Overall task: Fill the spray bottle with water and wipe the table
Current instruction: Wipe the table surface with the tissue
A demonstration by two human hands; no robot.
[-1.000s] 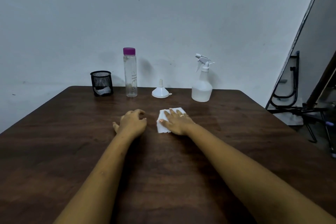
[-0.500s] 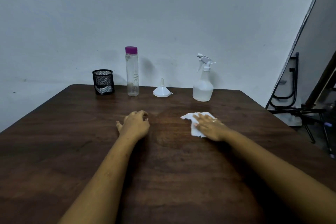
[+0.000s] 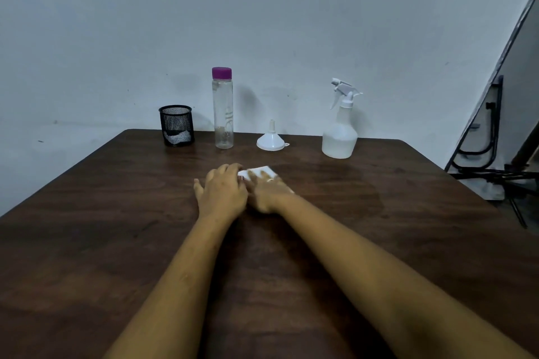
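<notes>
Spray bottle (image 3: 339, 137) stands upright at the far edge of the dark tabletop (image 3: 379, 227), right of a white funnel (image 3: 271, 141). Nearer, the right hand (image 3: 267, 189) lies flat, fingers spread, pressing a white cloth (image 3: 261, 171) down; the left hand (image 3: 223, 191) rests loosely curled beside it, touching, holding nothing

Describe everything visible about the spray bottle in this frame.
The spray bottle is translucent white plastic with a white trigger head, its nozzle pointing left. It stands upright, head screwed on, at the far right of the table near the wall, right of the funnel. Its cloudy body hides any water level. Nothing touches it but the table.
</notes>
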